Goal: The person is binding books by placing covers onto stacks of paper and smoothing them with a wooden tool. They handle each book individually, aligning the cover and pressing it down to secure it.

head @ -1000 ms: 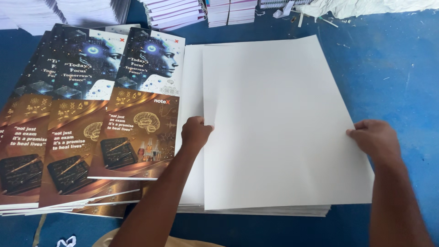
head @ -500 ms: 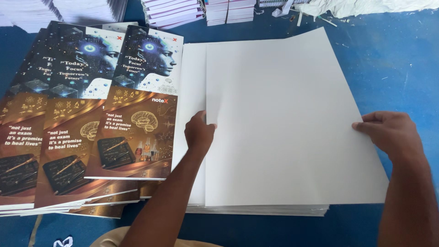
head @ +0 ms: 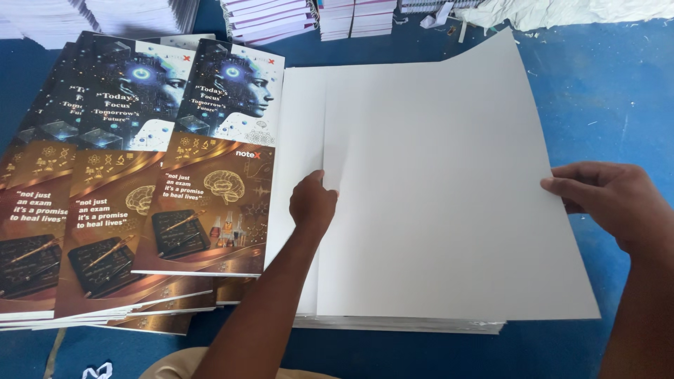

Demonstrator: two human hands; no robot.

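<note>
A large white sheet (head: 449,189) lies tilted on top of a low stack of white sheets (head: 302,140) on the blue floor. My left hand (head: 314,203) grips the sheet's left edge near its middle. My right hand (head: 607,200) pinches its right edge. The sheet's far right corner rises past the stack's edge. To the left, printed covers (head: 203,168) showing a robot-like face above and a brown brain picture below lie fanned in an overlapping pile.
Stacks of bound notebooks (head: 274,17) and paper blocks (head: 140,14) line the far edge. White scraps (head: 562,10) lie at the far right. Blue floor (head: 618,91) shows to the right of the sheets.
The top sheet has been lifted and swung, its far right corner moving away from me. My right hand has risen along the right edge; my left hand stayed on the left edge.
</note>
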